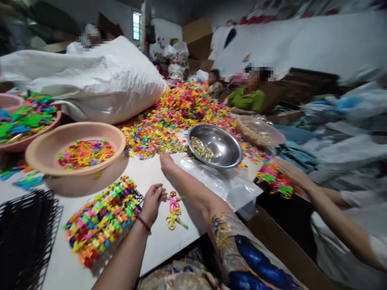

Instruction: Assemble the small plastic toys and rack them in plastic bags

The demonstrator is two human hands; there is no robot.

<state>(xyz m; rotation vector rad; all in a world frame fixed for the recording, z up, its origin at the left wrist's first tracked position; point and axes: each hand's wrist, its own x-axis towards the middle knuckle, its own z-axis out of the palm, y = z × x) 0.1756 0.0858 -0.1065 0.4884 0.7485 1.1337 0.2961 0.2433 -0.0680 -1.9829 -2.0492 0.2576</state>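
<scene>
My left hand (153, 201), a red bead bracelet at its wrist, hovers between a rack of bright plastic pieces (104, 219) and a small group of pink, yellow and green pieces (174, 211) on the white table. Its fingers are pinched together; what they hold, if anything, is too small to name. My right hand (167, 161) reaches forward to the front edge of a big heap of colorful pieces (184, 106), left of a steel bowl (216, 145). Its fingers are mostly hidden by the hand and wrist.
An orange basin (75, 169) with pieces stands at the left, black grids (26, 241) below it. Clear plastic bags (223, 185) lie under the steel bowl. A big white sack (99, 80) is behind. At the right, another person's hands (290, 173) are by colorful pieces. People sit farther back.
</scene>
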